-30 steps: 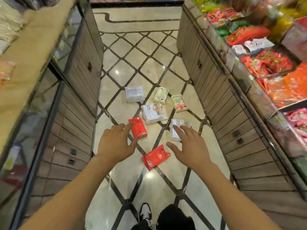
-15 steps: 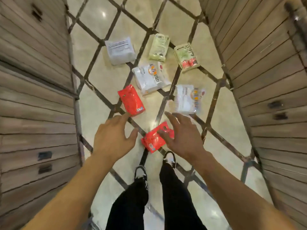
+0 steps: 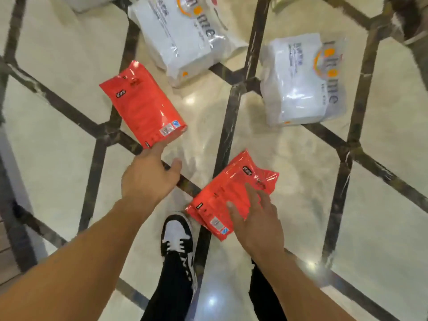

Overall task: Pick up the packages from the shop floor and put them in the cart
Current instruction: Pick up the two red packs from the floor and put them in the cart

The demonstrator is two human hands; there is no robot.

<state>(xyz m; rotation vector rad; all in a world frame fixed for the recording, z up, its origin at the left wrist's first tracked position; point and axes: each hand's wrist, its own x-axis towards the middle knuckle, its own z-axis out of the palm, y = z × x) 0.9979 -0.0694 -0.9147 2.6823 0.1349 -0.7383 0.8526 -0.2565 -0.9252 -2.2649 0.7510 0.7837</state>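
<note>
Two red packages lie on the tiled floor. My left hand (image 3: 148,174) is open, its index fingertip touching the near edge of the far red package (image 3: 141,105). My right hand (image 3: 257,218) rests with spread fingers on top of the near red package (image 3: 222,193), flat on it, not closed around it. Beyond them lie two white packages, one at top centre (image 3: 183,35) and one to the right (image 3: 301,82). No cart is in view.
My left shoe (image 3: 177,235) stands just left of the near red package, with my dark trouser legs below. A wooden cabinet base (image 3: 7,246) runs along the left edge. Another package's corner shows at the top (image 3: 280,3).
My view has dropped much closer to the floor. Both hands went down: the right one now lies on the near red package, the left one reaches the far red package's edge.
</note>
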